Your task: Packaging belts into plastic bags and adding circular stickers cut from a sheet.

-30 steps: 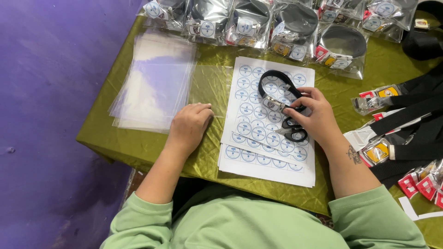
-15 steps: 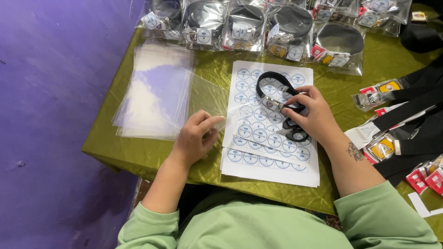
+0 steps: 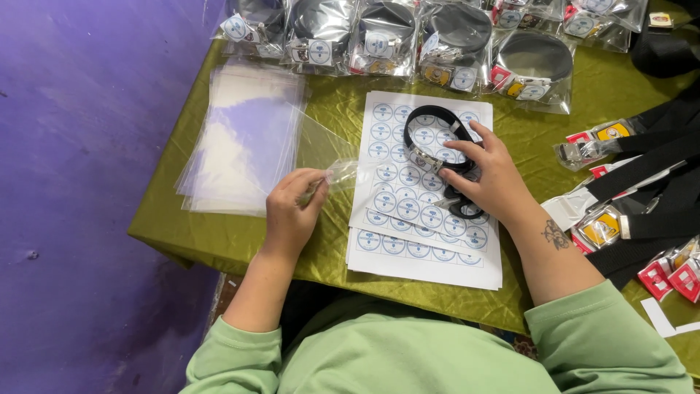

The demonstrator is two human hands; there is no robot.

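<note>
Black coiled belt (image 3: 437, 142), metal buckle: on white sheets of round blue stickers (image 3: 408, 201), right hand (image 3: 492, 182) closed around it. Left hand (image 3: 292, 211) pinches clear bag (image 3: 332, 164). Bagged belts (image 3: 408, 40) line desk (image 3: 328, 248) far edge.

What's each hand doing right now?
Left hand: closed, pinching the corner of a clear plastic bag.
Right hand: closed around a coiled black belt, over the sticker sheet.

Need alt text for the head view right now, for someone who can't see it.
A person's right hand holds a coiled black belt on sheets of round stickers, while the left hand pinches a clear plastic bag beside a stack of bags. Bagged belts line the green table.
</note>
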